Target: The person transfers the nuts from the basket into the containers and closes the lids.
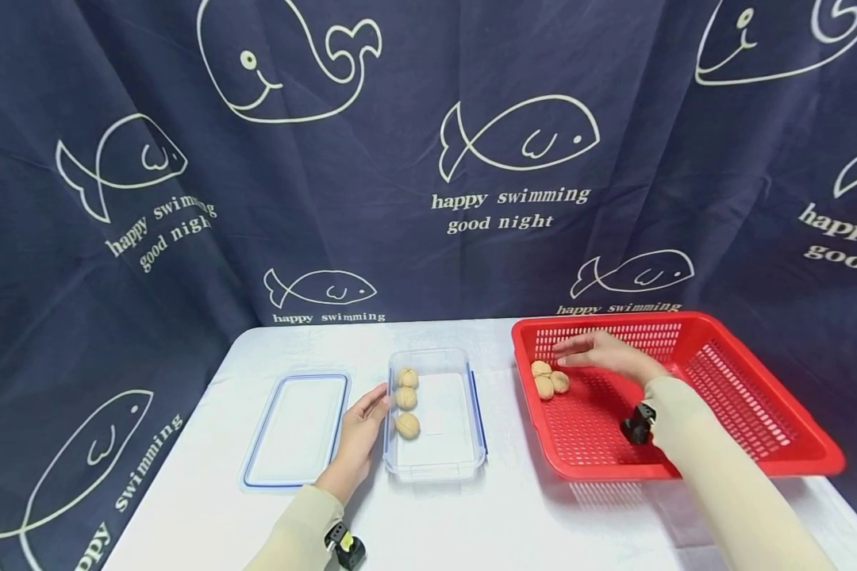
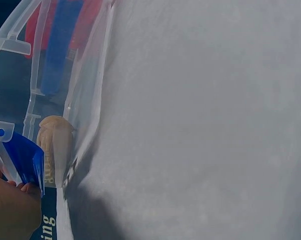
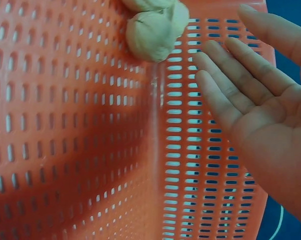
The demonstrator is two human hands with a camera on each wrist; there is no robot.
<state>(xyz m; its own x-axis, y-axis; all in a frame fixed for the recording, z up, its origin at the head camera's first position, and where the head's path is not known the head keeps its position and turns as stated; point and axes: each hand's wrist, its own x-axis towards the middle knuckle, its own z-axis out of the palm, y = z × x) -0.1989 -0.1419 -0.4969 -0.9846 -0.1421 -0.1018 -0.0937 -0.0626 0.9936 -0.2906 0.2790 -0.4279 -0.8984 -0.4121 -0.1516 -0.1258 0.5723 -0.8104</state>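
In the head view, three walnuts (image 1: 407,398) lie in a row along the left side of a clear plastic box (image 1: 439,468). My left hand (image 1: 357,440) is at that box's left wall; in the left wrist view its fingertips (image 2: 26,187) touch by the blue latch (image 2: 28,159), and one walnut (image 2: 55,145) shows through the wall. My right hand (image 1: 603,354) hovers inside the red basket (image 1: 586,473), fingers extended and holding nothing. Beside it, three more walnuts (image 1: 545,387) sit together in the basket's left corner. The right wrist view shows the palm (image 3: 275,117) near these walnuts (image 3: 151,35).
A clear lid with a blue seal (image 1: 296,428) lies flat on the white table (image 1: 186,476), left of my left hand. Behind the table hangs a dark blue curtain (image 1: 400,190) with white fish drawings. The basket stands at the table's right side.
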